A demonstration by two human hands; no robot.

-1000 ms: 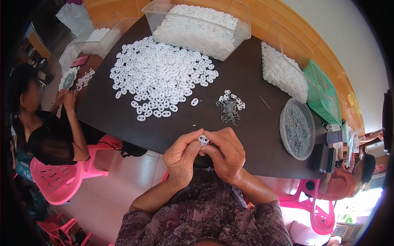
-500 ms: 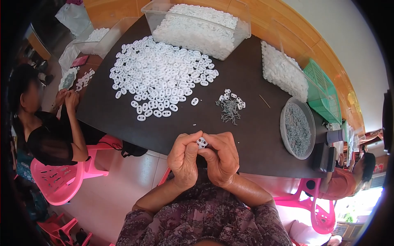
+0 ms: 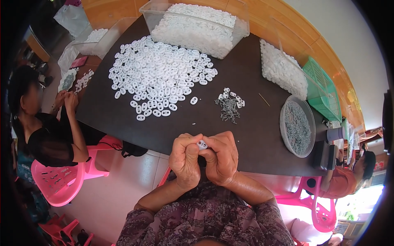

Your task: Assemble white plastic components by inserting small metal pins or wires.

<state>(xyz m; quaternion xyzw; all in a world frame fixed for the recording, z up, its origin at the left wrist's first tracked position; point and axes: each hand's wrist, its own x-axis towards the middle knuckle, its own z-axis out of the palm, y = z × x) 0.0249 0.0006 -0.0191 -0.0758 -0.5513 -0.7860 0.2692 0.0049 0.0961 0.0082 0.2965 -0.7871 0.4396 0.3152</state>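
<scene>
Just past the table's near edge, my left hand [image 3: 184, 162] and my right hand [image 3: 221, 160] meet. Both are closed, and their fingertips pinch one small white plastic piece with dark holes [image 3: 202, 144] between them. Its lower part is covered by fingers. Farther off on the dark table [image 3: 254, 143] lies a wide heap of white oval two-hole pieces [image 3: 164, 69]. A small pile of grey screws [image 3: 230, 110] sits to the right of it, with a few white block-like pieces [image 3: 240, 103] along its far side.
Clear bins of white pieces [image 3: 193, 30] [image 3: 283, 67] stand at the back and right. At the right are a round tray of grey screws [image 3: 297, 125], a green basket [image 3: 324, 88] and a thin stick [image 3: 264, 99]. A person [image 3: 41, 123] works at the left, another [image 3: 347, 176] sits right.
The white piece has turned a little between my fingertips, so its holes show differently. Both hands stay nearly in place, still pinching it.
</scene>
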